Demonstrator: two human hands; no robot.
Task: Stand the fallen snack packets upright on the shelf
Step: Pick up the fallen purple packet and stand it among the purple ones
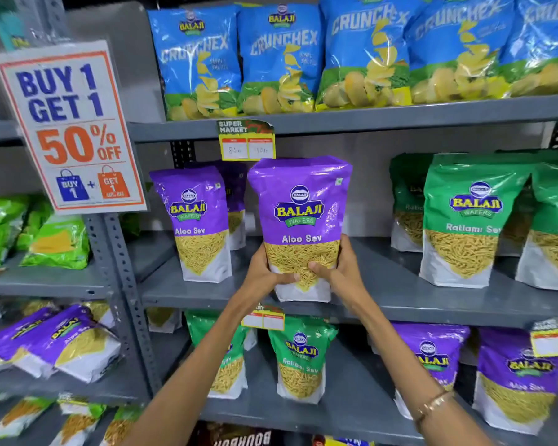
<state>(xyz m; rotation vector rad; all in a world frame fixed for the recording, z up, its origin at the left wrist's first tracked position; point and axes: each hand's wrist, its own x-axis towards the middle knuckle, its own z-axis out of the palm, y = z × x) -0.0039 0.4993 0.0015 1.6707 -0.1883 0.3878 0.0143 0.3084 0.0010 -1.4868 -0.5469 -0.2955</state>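
Note:
A purple Aloo Sev packet [300, 214] stands upright at the front edge of the grey middle shelf [400, 284]. My left hand [268, 272] grips its lower left side and my right hand [339, 268] grips its lower right side, thumbs across the front. A second purple Aloo Sev packet [197, 223] stands upright just to the left, with another purple packet [236, 194] partly hidden behind it. Green Ratlami Sev packets [467, 220] stand upright to the right on the same shelf.
Blue Crunchex bags [281, 56] fill the top shelf. A "Buy 1 Get 1" sign [71, 130] hangs on the left upright. Green and purple packets [300, 358] stand on the lower shelf. Purple packets [65, 339] lie tilted on the left rack.

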